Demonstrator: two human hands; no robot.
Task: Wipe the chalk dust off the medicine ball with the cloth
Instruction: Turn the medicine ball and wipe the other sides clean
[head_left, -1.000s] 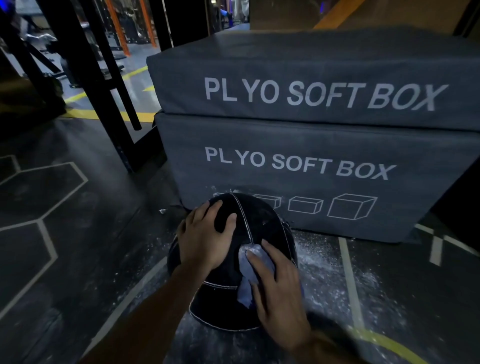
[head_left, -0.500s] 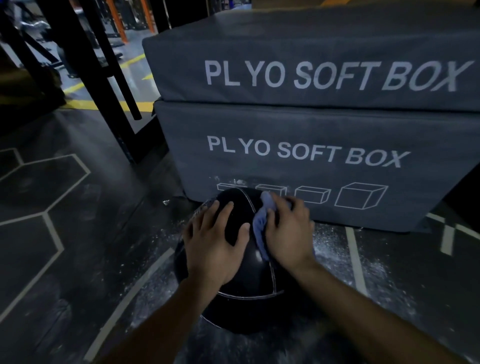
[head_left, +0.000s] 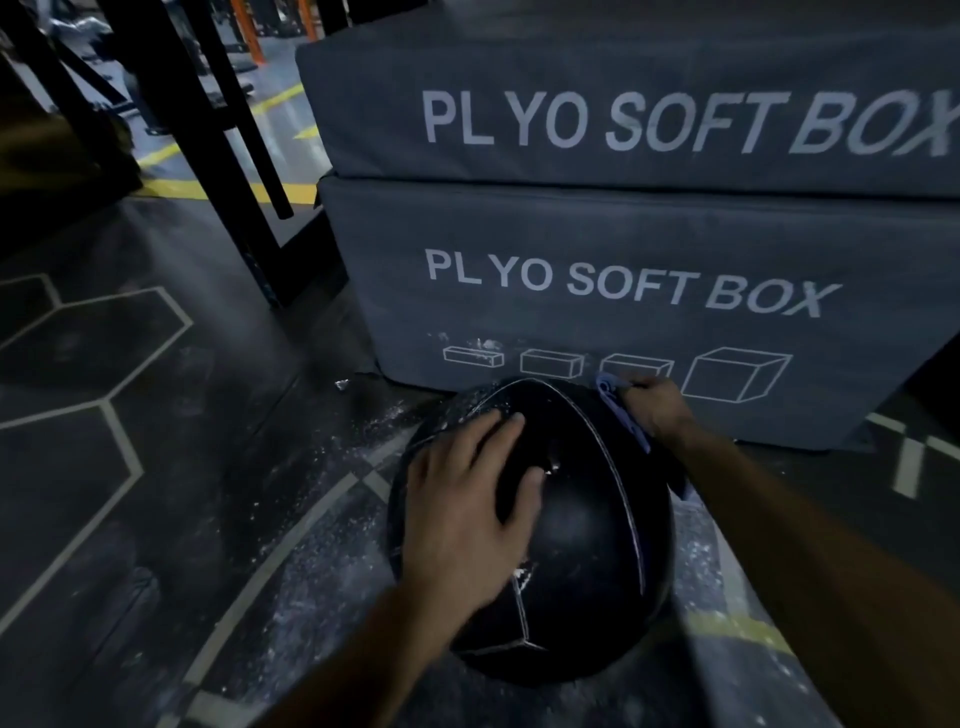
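Head view: a black ball (head_left: 587, 525) with pale seams sits on the dark floor (head_left: 156, 467), just in front of the lower of two stacked grey boxes (head_left: 597, 249), each printed "PLYO SOFT BOX". The lower box also carries a row of four outlined box drawings of growing size, with white smears near the leftmost one.

The left hand (head_left: 467, 509) lies flat on the top left of the ball, fingers spread and fairly straight, thumb out to the right; its grip is apart, palm pressing on the ball. White flecks show on the ball beside the thumb and lower down by a seam junction, and more dust sits on the ball's upper left edge by the fingertips.

The right hand (head_left: 657, 405) is at the ball's far right upper side, between ball and lower box. Its fingers are curled round a bluish cloth (head_left: 621, 410), so its grip is clamped on the cloth, which is pressed to the ball's surface and trails down along the right edge of the ball under the forearm.

White chalk dust (head_left: 332, 545) is scattered on the floor left of the ball and also to its right. The floor bears pale hexagon lines at left, a curved pale line passing under the ball, and a yellow line at lower right. Black frame legs (head_left: 218, 140) stand at upper left, beside the boxes.
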